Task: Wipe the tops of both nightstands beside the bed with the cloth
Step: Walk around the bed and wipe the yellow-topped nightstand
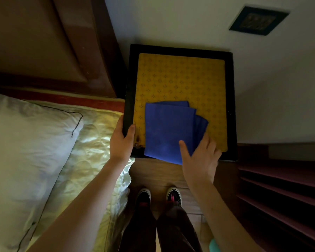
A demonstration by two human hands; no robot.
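Note:
A dark-framed nightstand (231, 99) with a yellow patterned top stands against the wall, right of the bed. A folded blue cloth (165, 130) lies on its near half and hangs a little over the front edge. My left hand (121, 140) grips the nightstand's near left corner, thumb on top of the frame. My right hand (200, 157) rests on the cloth's near right corner with fingers spread, thumb on the cloth. The second nightstand is out of view.
The bed with a white pillow (25, 142) and a shiny cream cover (95, 146) fills the left. A wooden headboard (44, 42) rises behind it. Dark slatted furniture (280, 188) stands at the right. My feet are on the wooden floor (158, 173). A framed picture (258, 20) hangs on the wall.

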